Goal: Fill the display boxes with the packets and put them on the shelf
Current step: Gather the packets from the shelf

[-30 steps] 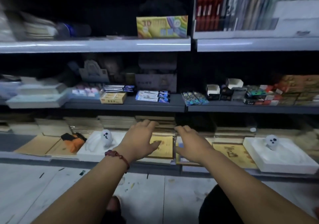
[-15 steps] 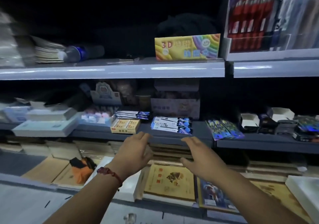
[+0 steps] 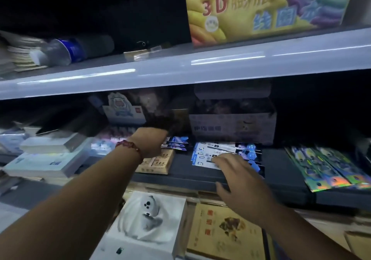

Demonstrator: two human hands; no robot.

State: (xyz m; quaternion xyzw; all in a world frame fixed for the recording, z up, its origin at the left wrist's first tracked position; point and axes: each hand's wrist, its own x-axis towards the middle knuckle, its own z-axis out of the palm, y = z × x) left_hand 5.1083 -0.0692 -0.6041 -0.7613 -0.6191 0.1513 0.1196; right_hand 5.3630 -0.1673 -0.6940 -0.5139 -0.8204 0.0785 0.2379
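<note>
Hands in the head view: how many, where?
2. Left hand reaches deep into the dark grey middle shelf above a tan cardboard box, fingers hidden. Right hand lies on flat white-and-blue packets at that shelf's front.

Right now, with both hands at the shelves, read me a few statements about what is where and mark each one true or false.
1. The right hand has its fingers on the blue and white packets. True.
2. The 3D box lies under the right hand. False: it stands on the upper shelf, well above both hands.
3. The left hand has a red bracelet at its wrist. True.
4. The bottle stands upright. False: it lies on its side on the upper shelf.
5. The white ghost figure sits on a lower level than the packets. True.
</note>
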